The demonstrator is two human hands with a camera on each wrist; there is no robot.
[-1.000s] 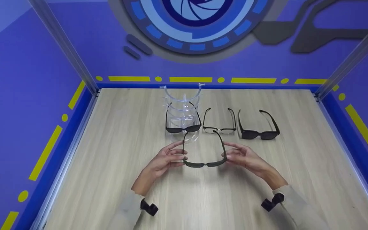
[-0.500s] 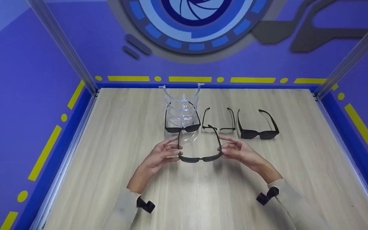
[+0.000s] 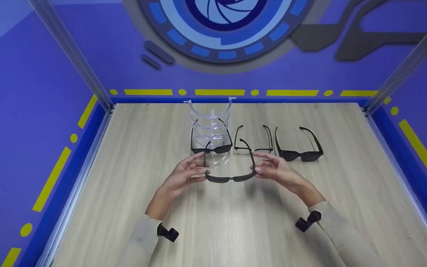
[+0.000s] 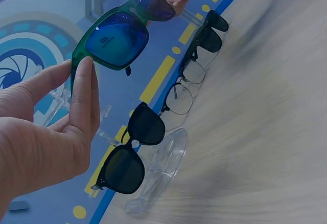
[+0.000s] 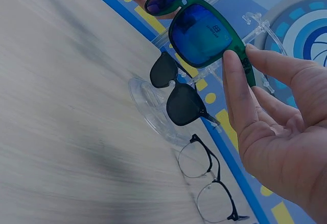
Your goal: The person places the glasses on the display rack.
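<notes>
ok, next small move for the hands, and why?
Probably raise the green-framed sunglasses toward the top of the clear stand: left hand and right hand hold opposite sides, and the top bears no glasses; black sunglasses sit lower on it.

Held shades (image 5: 200,35) — glossy mirror lenses, smooth plastic-looking frame. Stand (image 3: 212,126): clear, shiny, smooth plastic. Spectacles (image 5: 213,179): thin metal-looking rims, plastic-looking brows, clear lenses. Surface (image 3: 235,230): wood grain, smooth, mostly matt — soft sheen up front. Sleeves (image 3: 347,230): matt cloth. Wrist mounts (image 3: 168,233): plastic-looking. Posts (image 3: 69,48): metal, low shine. Walls (image 3: 20,111): smooth, satin.
</notes>
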